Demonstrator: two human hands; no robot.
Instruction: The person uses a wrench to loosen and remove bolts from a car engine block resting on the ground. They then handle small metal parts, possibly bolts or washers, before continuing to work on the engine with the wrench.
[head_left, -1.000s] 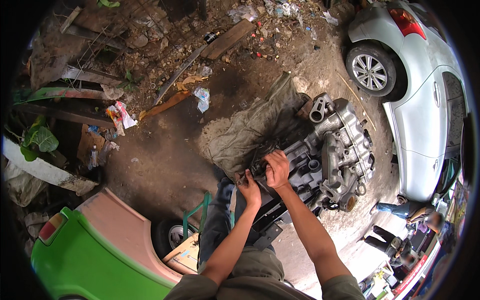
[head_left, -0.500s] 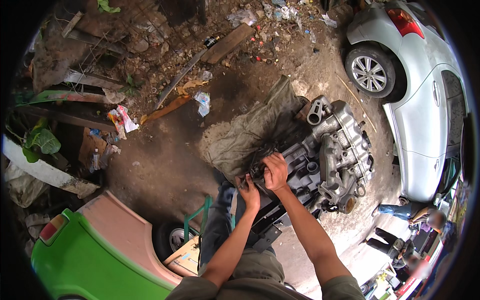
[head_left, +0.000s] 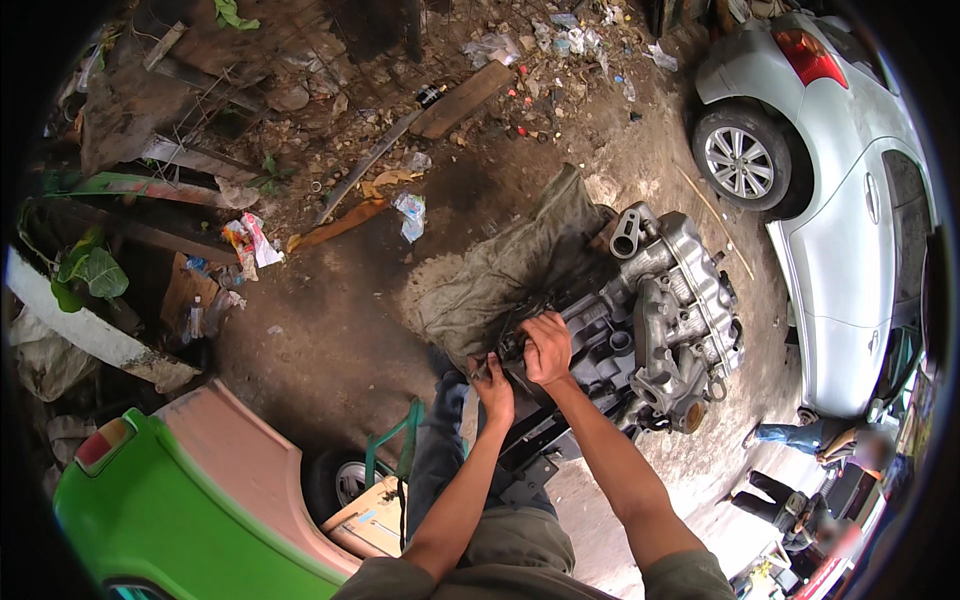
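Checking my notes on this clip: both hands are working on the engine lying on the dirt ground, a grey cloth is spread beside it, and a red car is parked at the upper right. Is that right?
Not quite: the car at the upper right is silver, not red, as the head view shows. The rest stands: the left hand and right hand are on the engine, which lies on the dirt ground with a grey cloth beside it.

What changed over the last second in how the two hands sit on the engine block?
Very little. The left hand has shifted slightly toward the person along the near edge of the engine block; whether it grips anything there cannot be told. The right hand stays pressed on the block's dark end. The block, the grey cloth and the silver car have not moved.
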